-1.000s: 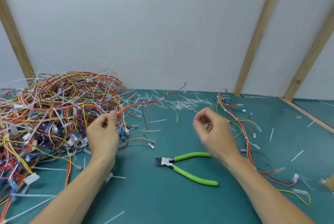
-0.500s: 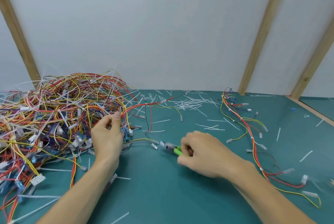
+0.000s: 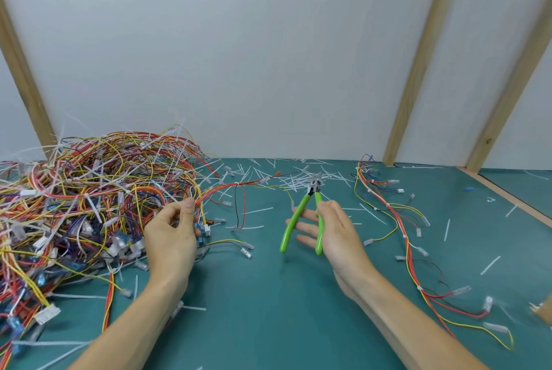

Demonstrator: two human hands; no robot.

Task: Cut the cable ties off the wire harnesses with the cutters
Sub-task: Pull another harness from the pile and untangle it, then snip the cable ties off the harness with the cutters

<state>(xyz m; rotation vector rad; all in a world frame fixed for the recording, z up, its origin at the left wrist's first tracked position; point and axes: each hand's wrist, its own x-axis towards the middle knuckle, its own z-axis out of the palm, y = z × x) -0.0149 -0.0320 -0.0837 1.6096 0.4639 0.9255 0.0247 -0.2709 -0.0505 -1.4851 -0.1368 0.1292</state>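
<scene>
Head view, left hand: the left hand (image 3: 171,235) pinches a red-and-orange strand at the near edge of the wire harness pile (image 3: 89,205), thumb tip up against the wires. Judged, it is held there to single out one harness and present its tie to the blades.
Head view, right hand: the right hand (image 3: 334,232) holds the cutters (image 3: 307,214) lifted off the tabletop (image 3: 263,310), nose pointing away. The thumb side lies along one green handle, and straight fingers show behind the other.
Head view, cutters' handles: spread wide apart, so the blades look parted, probably readied for a tie; the blade tips are too small to read.
Head view, grip state: left grip closed in a pinch on the strand; right grip grasping the cutters.
Head view, gap: the cutters sit well apart from the pinched strand, to its right; no tie lies between the blades yet.
Head view, loose strand: red wires (image 3: 239,185) run from the pinch out over the tabletop toward the scraps.
Head view, finished side: a separated harness (image 3: 397,220) trails along the right, seemingly set aside.
Head view, scraps: cut tie ends (image 3: 298,173) litter the far tabletop and lie scattered nearer.
Head view, in the way: the pile is densely tangled, with white ties (image 3: 98,214) and connectors interlaced, so neighbouring wires could crowd the blades.
</scene>
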